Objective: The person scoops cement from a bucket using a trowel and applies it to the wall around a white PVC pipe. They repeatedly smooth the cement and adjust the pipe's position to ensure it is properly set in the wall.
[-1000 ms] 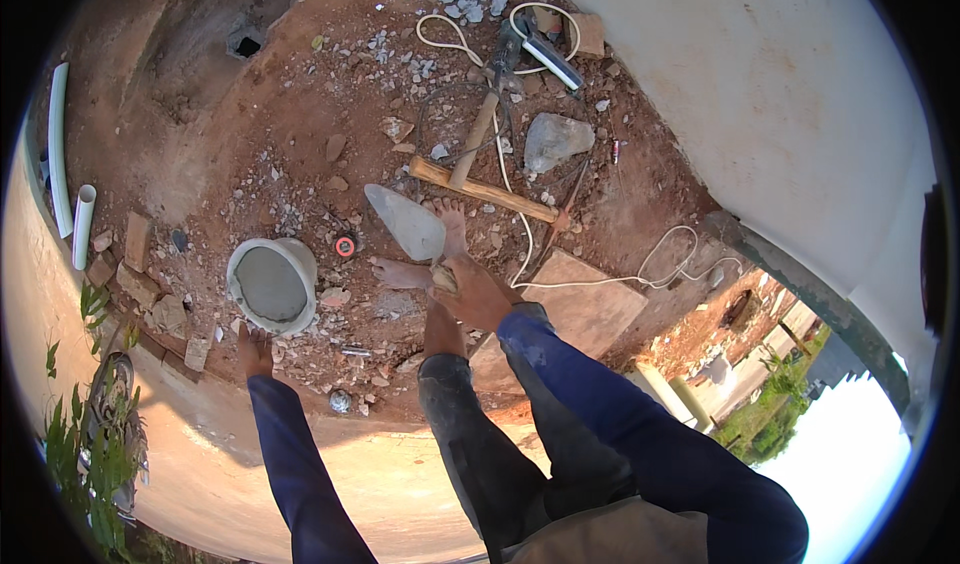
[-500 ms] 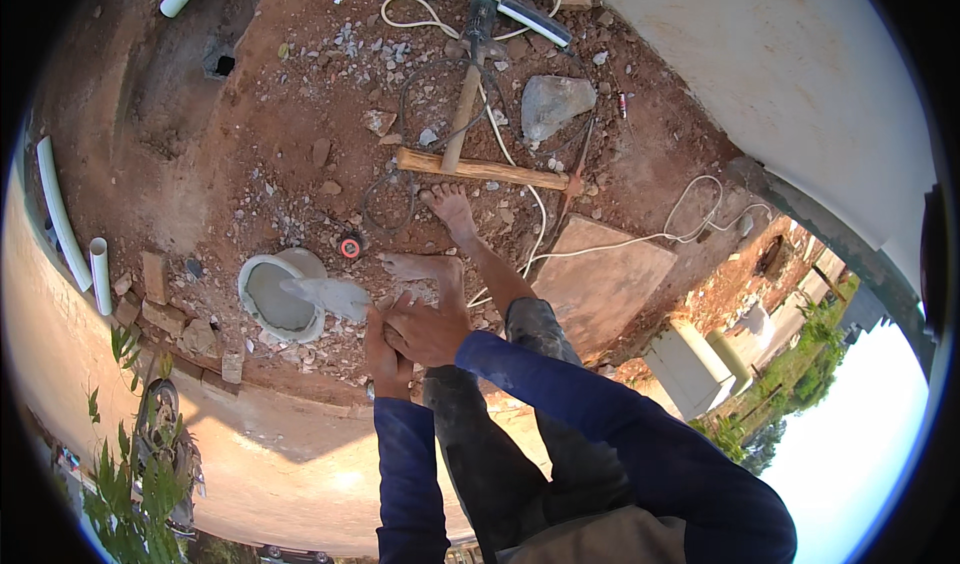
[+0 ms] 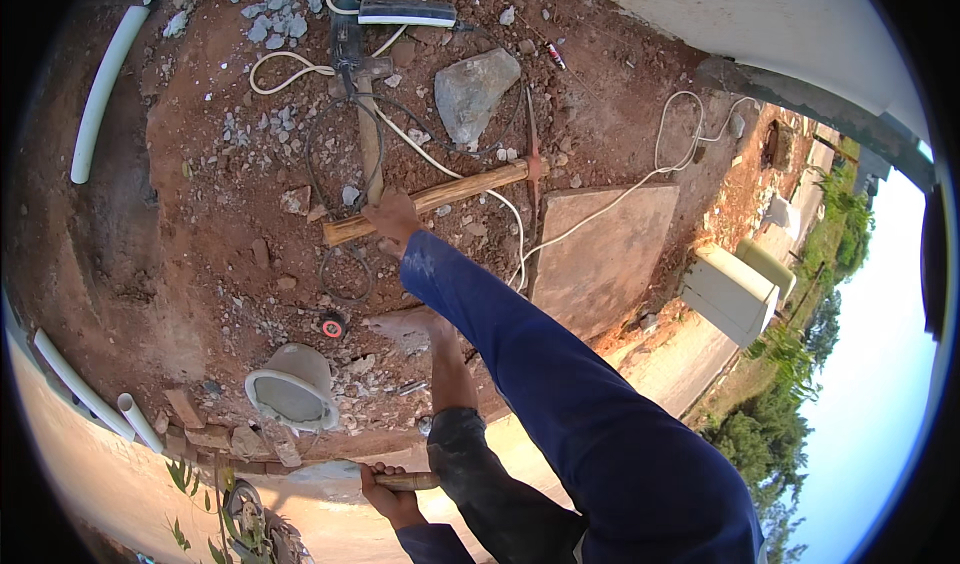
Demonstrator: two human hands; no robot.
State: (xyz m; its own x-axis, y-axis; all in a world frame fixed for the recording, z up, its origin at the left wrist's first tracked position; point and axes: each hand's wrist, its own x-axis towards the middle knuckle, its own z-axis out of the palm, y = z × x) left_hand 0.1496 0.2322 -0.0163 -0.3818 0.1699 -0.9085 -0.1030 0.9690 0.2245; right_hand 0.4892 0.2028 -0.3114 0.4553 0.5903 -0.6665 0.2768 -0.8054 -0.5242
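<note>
My left hand [image 3: 392, 496], low in the view, is wrapped round the wooden handle of a trowel [image 3: 330, 472]. The trowel's pale blade points left, below a whitish bucket [image 3: 292, 389] of grey contents. Stretched far forward, my right hand [image 3: 392, 216] is closed at the spot where two wooden handles cross. One belongs to a hammer [image 3: 370, 129] lying lengthwise, the other to a pickaxe [image 3: 470, 182] lying across. Which of the two handles the fingers grip, I cannot tell.
Beyond the hammer lie a corded dark power tool [image 3: 345, 39] and a large grey stone [image 3: 475, 94]. A flat slab [image 3: 605, 239] is at right, crossed by a white cable [image 3: 600, 219]. A red-black roll [image 3: 332, 328] sits near my bare foot [image 3: 410, 329]. White pipes [image 3: 105, 99] lie left.
My hands have parted from beside the bucket. The right reached forward to the crossed handles; the left drew back nearer my body with the trowel. The view has shifted too.
</note>
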